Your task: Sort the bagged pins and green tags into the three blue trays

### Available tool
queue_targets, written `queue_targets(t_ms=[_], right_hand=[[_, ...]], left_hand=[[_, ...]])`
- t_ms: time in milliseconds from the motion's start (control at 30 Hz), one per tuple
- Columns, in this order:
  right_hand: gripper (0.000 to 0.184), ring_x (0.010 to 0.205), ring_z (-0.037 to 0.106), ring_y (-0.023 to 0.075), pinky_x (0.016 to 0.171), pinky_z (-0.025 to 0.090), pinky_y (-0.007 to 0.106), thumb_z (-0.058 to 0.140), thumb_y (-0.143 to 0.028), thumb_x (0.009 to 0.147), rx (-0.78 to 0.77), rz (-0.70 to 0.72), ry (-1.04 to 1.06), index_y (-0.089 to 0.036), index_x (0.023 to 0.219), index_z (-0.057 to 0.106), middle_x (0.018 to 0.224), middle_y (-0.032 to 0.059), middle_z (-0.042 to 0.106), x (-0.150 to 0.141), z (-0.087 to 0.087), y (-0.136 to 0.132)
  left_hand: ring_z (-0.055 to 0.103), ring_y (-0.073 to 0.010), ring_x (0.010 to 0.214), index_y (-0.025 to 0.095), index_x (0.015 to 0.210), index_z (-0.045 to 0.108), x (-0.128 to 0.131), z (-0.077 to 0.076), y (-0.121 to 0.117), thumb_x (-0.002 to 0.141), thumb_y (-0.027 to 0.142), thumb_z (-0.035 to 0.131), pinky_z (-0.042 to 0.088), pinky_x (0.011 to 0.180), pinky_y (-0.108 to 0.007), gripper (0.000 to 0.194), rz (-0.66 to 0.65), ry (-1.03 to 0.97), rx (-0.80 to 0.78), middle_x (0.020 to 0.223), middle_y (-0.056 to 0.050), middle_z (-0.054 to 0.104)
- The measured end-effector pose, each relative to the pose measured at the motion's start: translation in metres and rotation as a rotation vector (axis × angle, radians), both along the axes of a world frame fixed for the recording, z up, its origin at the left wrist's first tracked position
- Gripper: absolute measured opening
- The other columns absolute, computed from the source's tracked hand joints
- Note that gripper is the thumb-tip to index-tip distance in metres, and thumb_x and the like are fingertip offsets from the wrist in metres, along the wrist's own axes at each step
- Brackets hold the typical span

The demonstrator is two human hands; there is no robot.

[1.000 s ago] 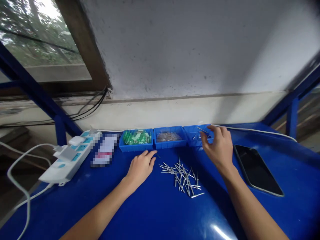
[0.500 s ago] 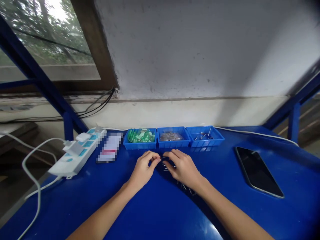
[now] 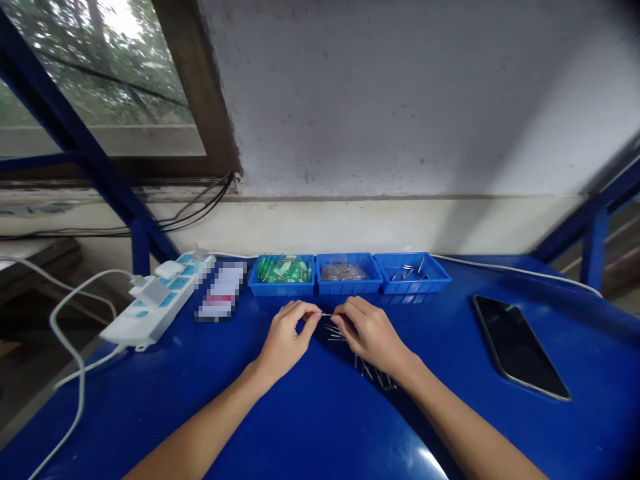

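A thin silvery blind rivet (image 3: 327,314) spans the small gap between my two hands above the blue table. My left hand (image 3: 286,339) pinches its left end between thumb and forefinger. At the other end, the thumb and fingers of my right hand (image 3: 371,335) are closed on it. Beneath and behind the right hand lies a loose pile of blind rivets (image 3: 373,375), partly hidden by that hand and forearm. Beyond the hands, the right blue bin (image 3: 416,287) contains several rivets.
The left blue bin (image 3: 281,289) has green packets, the middle bin (image 3: 349,287) small clear-bagged parts. A black phone (image 3: 520,347) lies at right. At left are a white power strip (image 3: 160,303) with cables and a pixelated flat item (image 3: 221,293). A wall stands behind.
My right hand has come from the right bin to the middle, meeting my left hand at the rivet. The hands have since parted slightly, showing more of its shaft. The view has shifted a little.
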State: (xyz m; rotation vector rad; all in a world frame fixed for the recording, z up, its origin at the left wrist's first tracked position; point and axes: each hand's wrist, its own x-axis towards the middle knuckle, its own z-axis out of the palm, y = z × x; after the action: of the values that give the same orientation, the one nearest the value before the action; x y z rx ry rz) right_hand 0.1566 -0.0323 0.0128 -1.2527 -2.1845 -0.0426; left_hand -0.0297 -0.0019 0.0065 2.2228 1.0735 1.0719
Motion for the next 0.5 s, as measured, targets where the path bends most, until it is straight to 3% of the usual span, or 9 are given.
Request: queue_targets(t_ms=[167,233,300,367,433,500], right_hand=[[0.021,0.072,0.051,0.0159,0.065,0.040,0.027,0.041,-0.025,0.092,0.034,0.004,-0.023,-0.017,0.085,0.059,0.076,0.0050,0.057,0.011,0.010,0.000],[0.022,0.073,0.052,0.0166,0.068,0.041,0.028,0.042,-0.027,0.091,0.111,-0.140,0.036,-0.017,0.083,0.060,0.076,0.0053,0.057,0.030,0.016,0.003],[0.024,0.075,0.053,0.0188,0.069,0.042,0.031,0.044,-0.033,0.090,0.208,-0.416,0.111,-0.017,0.085,0.061,0.077,0.0065,0.057,0.057,0.019,0.008],[0.034,0.082,0.053,0.0239,0.070,0.043,0.035,0.050,-0.043,0.085,0.222,-0.653,0.105,-0.016,0.102,0.060,0.086,0.0098,0.057,0.081,0.018,0.013],[0.040,0.086,0.053,0.0271,0.071,0.044,0.038,0.051,-0.045,0.083,0.182,-0.751,0.089,-0.014,0.107,0.059,0.091,0.0127,0.057,0.094,0.015,0.016],[0.036,0.086,0.054,0.0267,0.075,0.045,0.039,0.049,-0.042,0.085,0.129,-0.703,0.102,-0.014,0.104,0.060,0.092,0.0129,0.058,0.091,0.012,0.017]], left_hand=[[0.057,-0.0163,0.081,0.020,0.086,0.060,0.001,-0.002,0.001,0.092,0.026,0.043,0.041,0.081,-0.031,0.018,-0.027,0.090,-0.011,0.083,-0.001,0.063],[0.055,-0.0180,0.088,0.022,0.095,0.061,0.002,-0.003,0.001,0.090,0.026,0.046,0.039,0.085,-0.035,0.016,-0.049,0.187,0.002,0.092,-0.002,0.062],[0.053,-0.0205,0.095,0.025,0.099,0.061,0.003,-0.005,0.001,0.087,0.025,0.052,0.038,0.086,-0.039,0.015,-0.073,0.297,0.035,0.101,-0.003,0.060],[0.050,-0.0224,0.100,0.027,0.096,0.062,0.004,-0.007,0.001,0.085,0.024,0.055,0.036,0.084,-0.040,0.013,-0.092,0.381,0.066,0.105,-0.003,0.057],[0.048,-0.0231,0.102,0.026,0.091,0.061,0.004,-0.009,0.000,0.085,0.023,0.055,0.036,0.082,-0.039,0.009,-0.095,0.427,0.076,0.107,-0.003,0.056],[0.047,-0.0231,0.102,0.024,0.086,0.060,0.004,-0.010,0.000,0.086,0.023,0.054,0.035,0.080,-0.039,0.006,-0.087,0.445,0.062,0.105,-0.003,0.056]])
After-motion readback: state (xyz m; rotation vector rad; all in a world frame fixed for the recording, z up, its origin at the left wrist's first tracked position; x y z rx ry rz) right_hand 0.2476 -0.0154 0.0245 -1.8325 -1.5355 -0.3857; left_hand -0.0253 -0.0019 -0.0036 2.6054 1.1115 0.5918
